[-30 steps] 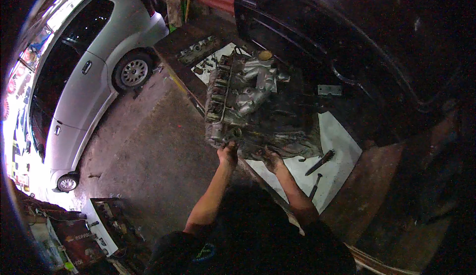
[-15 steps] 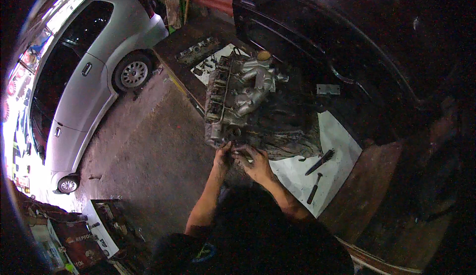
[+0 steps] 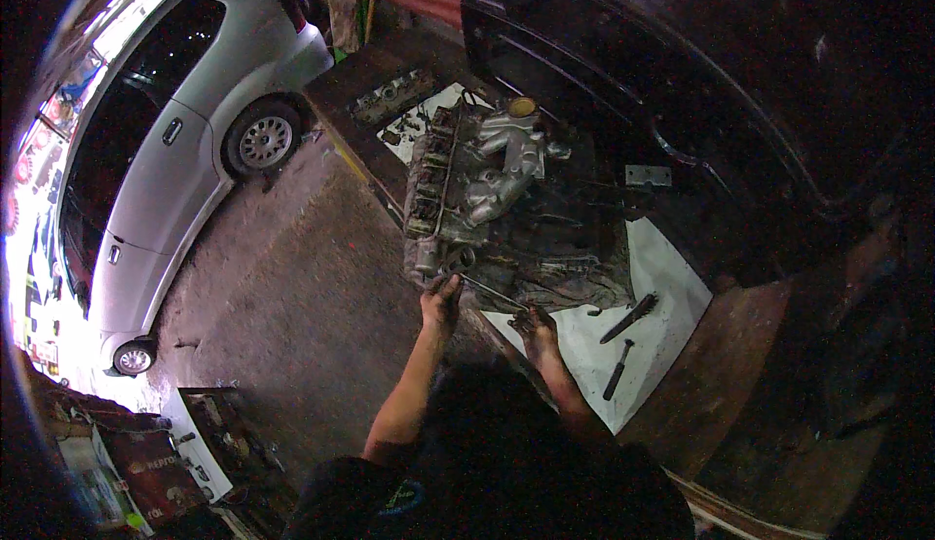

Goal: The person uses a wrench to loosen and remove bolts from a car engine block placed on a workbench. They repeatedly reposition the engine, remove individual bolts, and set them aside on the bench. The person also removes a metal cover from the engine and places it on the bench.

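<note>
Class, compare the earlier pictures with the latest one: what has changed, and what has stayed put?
The right hand, beside the left hand in the previous picture, has moved back right; a thin metal rod now shows between them. The left hand stays at the near end of the engine part. The brush and hammer-like tool lie where they were.

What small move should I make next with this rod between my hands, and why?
I'd probably steady the left hand and check the slim metal rod at its left end before moving the right hand: that end lies by the left hand, at the near end of the engine part, and I can't see whether it's seated.
</note>
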### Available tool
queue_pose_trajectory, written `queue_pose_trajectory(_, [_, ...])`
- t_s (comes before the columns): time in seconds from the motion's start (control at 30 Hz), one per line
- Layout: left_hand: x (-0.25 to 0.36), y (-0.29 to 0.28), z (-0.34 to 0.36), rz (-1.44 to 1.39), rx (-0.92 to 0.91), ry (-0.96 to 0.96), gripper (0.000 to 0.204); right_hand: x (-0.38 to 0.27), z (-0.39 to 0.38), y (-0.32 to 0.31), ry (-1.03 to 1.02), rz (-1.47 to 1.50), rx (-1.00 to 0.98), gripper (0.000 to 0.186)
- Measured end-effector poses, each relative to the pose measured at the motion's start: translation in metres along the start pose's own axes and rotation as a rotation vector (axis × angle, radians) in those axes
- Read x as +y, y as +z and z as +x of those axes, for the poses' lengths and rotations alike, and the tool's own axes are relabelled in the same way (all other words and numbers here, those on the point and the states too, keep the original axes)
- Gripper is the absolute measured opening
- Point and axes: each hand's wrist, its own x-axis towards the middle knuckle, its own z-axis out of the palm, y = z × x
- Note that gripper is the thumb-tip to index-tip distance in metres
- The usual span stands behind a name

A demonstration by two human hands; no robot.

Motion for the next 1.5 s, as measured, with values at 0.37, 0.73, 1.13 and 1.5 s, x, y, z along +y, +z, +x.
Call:
queue_pose_trajectory(0.37, [-0.002,0.007,0.008,0.046,0.167,0.026,0.026,0.078,0.06,-0.033,0.508,0.412,-0.201,0.032])
queue_pose_trajectory(0.73, [-0.022,-0.007,0.027,-0.006,0.096,0.094,0.029,0.11,0.088,-0.058,0.506,0.123,-0.151,0.049])
queue_pose_trajectory(1.13, [-0.027,-0.022,0.028,-0.038,-0.035,-0.088,0.028,-0.096,-0.018,0.102,-0.405,-0.732,0.04,0.025])
queue_pose_trajectory(1.5, [-0.011,-0.03,0.012,-0.074,-0.196,-0.229,0.027,-0.059,-0.05,0.145,-0.513,-0.921,-0.46,0.016])
